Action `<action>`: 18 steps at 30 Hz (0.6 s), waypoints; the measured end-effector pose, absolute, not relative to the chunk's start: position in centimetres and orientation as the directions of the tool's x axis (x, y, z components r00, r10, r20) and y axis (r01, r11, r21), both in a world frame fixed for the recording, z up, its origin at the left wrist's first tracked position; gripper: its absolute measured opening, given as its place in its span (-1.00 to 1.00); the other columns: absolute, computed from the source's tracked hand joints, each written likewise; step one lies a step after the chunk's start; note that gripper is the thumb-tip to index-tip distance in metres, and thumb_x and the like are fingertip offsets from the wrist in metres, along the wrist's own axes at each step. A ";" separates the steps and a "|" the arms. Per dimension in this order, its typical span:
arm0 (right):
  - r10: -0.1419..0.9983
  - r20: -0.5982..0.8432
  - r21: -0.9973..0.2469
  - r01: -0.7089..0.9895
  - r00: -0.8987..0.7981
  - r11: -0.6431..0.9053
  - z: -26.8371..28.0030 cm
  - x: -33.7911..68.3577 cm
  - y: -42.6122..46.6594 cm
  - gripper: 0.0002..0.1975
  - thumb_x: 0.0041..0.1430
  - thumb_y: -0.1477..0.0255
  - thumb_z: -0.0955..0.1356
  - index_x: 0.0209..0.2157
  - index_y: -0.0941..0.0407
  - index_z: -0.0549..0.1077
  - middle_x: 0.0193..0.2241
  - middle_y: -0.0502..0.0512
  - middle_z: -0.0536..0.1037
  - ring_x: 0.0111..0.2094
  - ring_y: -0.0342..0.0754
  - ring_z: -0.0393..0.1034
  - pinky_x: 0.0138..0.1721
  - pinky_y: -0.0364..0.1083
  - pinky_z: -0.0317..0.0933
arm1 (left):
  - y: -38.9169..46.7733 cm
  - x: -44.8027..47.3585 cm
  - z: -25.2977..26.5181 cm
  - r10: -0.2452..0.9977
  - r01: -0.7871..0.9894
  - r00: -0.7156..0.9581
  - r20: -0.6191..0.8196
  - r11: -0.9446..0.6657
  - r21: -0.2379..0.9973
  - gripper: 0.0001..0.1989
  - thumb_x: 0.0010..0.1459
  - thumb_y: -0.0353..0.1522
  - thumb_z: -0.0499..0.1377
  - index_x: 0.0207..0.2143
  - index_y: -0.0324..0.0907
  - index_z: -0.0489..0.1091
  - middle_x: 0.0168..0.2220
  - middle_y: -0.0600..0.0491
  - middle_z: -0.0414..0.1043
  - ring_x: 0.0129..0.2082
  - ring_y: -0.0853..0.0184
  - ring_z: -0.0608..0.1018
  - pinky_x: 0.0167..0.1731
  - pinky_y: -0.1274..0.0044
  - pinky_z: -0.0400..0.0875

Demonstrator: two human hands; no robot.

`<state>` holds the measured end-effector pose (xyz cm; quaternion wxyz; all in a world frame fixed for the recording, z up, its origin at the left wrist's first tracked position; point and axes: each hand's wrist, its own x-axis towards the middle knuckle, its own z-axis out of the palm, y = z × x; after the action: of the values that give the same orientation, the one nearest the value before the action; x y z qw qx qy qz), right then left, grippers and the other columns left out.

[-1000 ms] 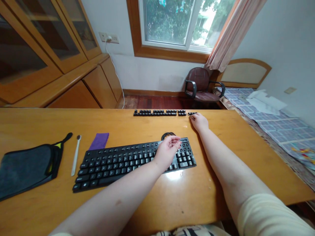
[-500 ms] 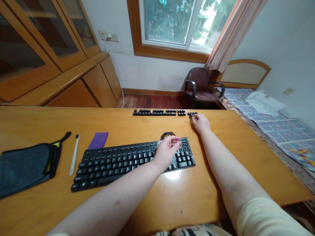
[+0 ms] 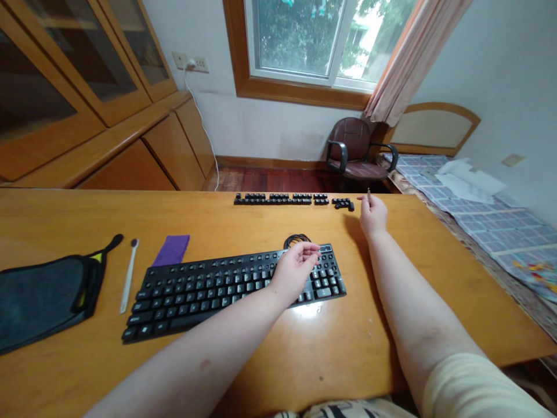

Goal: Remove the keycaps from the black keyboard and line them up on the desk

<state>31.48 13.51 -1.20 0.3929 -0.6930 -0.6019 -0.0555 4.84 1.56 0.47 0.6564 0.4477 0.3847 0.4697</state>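
Observation:
A black keyboard [image 3: 204, 293] lies on the wooden table, its upper rows and part of its number pad lacking keycaps. My left hand [image 3: 296, 268] is over the keyboard's right part, fingers loosely bent with a small gap to the thumb; I see nothing in it. My right hand [image 3: 374, 216] is raised just right of the removed keycaps [image 3: 343, 204], fingers apart, one pointing up and one to the left. I make out no object in it. More black keycaps [image 3: 278, 199] stand in groups along the table's far edge.
A coiled black cable [image 3: 296, 239] lies behind the keyboard. To its left are a purple cloth [image 3: 172, 249], a toothbrush [image 3: 129, 276] and a dark pouch [image 3: 43, 296]. Beyond the wooden table [image 3: 435, 278] stand an office chair [image 3: 354, 148] and a bed [image 3: 478, 215].
My right hand has moved right and slightly up, off the keycaps, and its fingers have parted. A keycap now shows at the right end of that group. My left hand stays put.

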 end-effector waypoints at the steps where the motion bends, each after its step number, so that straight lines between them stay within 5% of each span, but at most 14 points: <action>1: 0.816 0.511 -0.470 0.883 0.270 0.003 -1.1 31.4 13.6 -0.59 0.21 0.28 0.12 -0.21 0.17 0.49 -0.31 0.21 0.53 -0.24 0.05 0.39 -0.21 -0.05 0.20 | 1.5 4.8 0.5 0.961 -0.270 0.263 -0.084 0.157 0.950 -0.87 0.00 -0.49 0.18 -0.32 -0.24 0.41 -0.37 0.05 0.44 -0.40 0.45 0.47 -0.28 0.56 0.38; 6: 0.943 0.266 -0.434 0.898 0.201 -0.069 -1.8 30.3 14.6 -0.65 0.14 0.30 0.23 -0.10 0.11 0.48 -0.25 0.18 0.56 -0.26 0.03 0.42 -0.25 -0.09 0.22 | 1.4 4.8 0.6 0.963 -0.260 0.260 -0.077 0.146 0.954 -0.88 0.00 -0.44 0.20 -0.33 -0.24 0.42 -0.38 0.04 0.44 -0.39 0.43 0.48 -0.28 0.55 0.39; 18: 0.973 0.146 -0.456 0.885 0.177 -0.093 -2.3 30.0 15.1 -0.66 0.12 0.27 0.26 -0.17 0.13 0.51 -0.33 0.17 0.57 -0.33 0.00 0.43 -0.29 -0.10 0.22 | 1.5 4.9 0.1 0.965 -0.248 0.254 -0.063 0.128 0.960 -0.88 0.02 -0.42 0.19 -0.33 -0.24 0.41 -0.39 0.05 0.43 -0.38 0.42 0.48 -0.29 0.54 0.40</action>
<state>30.04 15.06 -2.34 0.2270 -0.7329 -0.6340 0.0970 4.91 1.48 0.10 0.6429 0.4620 0.3881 0.4718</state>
